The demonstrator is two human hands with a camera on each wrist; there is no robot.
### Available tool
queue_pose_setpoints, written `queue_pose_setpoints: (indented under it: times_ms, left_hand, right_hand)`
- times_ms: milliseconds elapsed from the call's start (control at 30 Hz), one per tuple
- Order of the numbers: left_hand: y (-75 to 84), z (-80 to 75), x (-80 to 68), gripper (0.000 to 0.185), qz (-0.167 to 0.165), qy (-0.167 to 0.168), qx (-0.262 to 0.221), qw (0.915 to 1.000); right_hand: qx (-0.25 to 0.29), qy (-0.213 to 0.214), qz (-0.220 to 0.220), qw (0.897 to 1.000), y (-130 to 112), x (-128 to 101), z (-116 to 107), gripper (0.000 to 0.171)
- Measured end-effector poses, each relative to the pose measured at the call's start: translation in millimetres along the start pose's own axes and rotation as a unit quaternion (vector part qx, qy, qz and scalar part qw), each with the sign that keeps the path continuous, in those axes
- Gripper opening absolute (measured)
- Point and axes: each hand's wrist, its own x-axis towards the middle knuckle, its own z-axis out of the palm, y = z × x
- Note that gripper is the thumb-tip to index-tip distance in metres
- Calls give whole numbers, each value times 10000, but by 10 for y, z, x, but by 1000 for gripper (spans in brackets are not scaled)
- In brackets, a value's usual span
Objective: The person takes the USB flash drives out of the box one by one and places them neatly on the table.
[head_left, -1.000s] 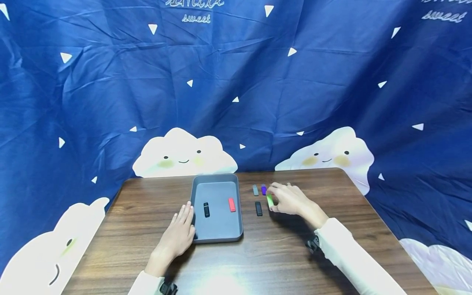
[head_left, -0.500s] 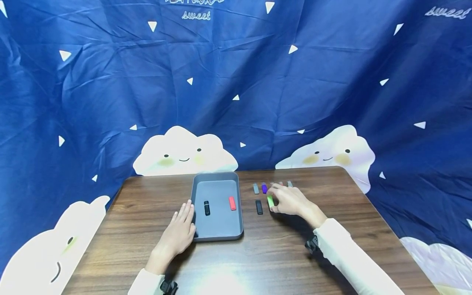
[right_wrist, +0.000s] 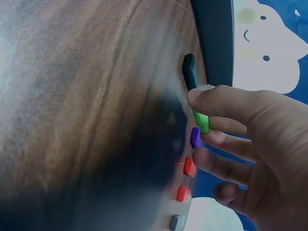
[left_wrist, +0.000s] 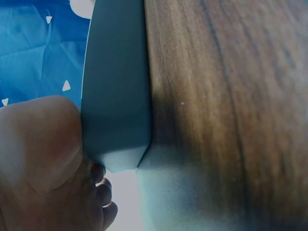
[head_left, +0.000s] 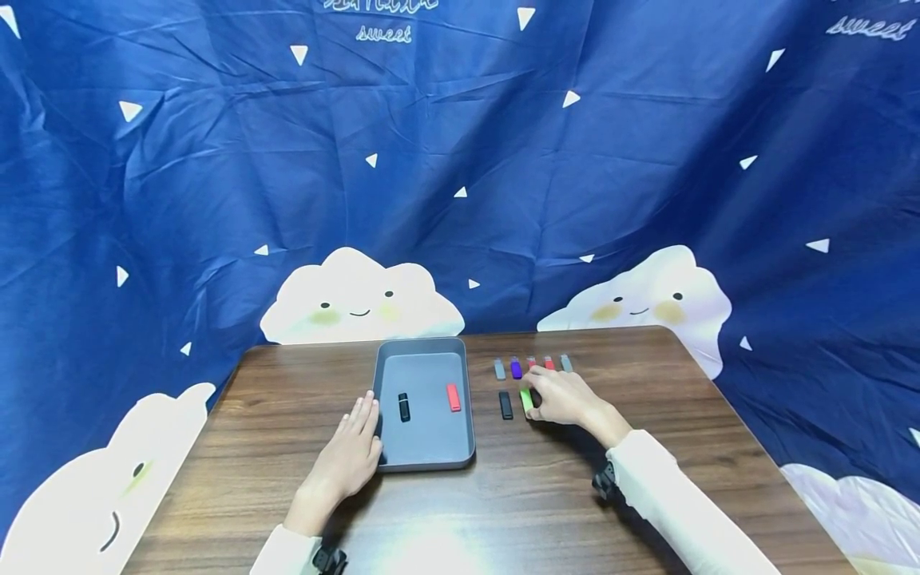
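My right hand (head_left: 564, 397) pinches a bright green USB flash drive (right_wrist: 201, 122) between thumb and fingers, low over the table. A black flash drive (head_left: 506, 405) lies just left of it. Behind are a grey-blue drive (head_left: 499, 369), a purple drive (head_left: 516, 368), two red drives (right_wrist: 189, 166) and another grey drive (right_wrist: 176, 222) in a row. With fingers straight, my left hand (head_left: 346, 455) rests against the left side of the grey tray (head_left: 424, 465). Inside that tray lie a black drive (head_left: 404, 407) and a red drive (head_left: 454, 397), apart from each other.
The wooden table (head_left: 546, 503) extends to the front and both sides. A blue curtain (head_left: 503, 160) with white clouds hangs behind its far edge. The tray's wall (left_wrist: 118, 86) stands upright beside the left palm.
The right hand has shifted slightly toward the near side with the green flash drive, uncovering the red drives and the grey drive behind it. The left hand has stayed by the tray.
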Motion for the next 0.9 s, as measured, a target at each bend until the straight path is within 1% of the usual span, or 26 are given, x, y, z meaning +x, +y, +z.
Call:
queue_pose_setpoints:
  times_ms: [300,433,900]
  left_hand:
    - [7,-9,-10,61,6,29,-65,10000]
    - [6,-14,-4,61,16,19,-89,10000]
    - [11,-13,-1,60,34,68,-104,9999]
  right_hand:
    - [2,-68,97,9999,9,15,101,45]
    - [21,-31,109,9999,5,15,132,44]
    - [77,-14,172,9998,12,-14,157,49]
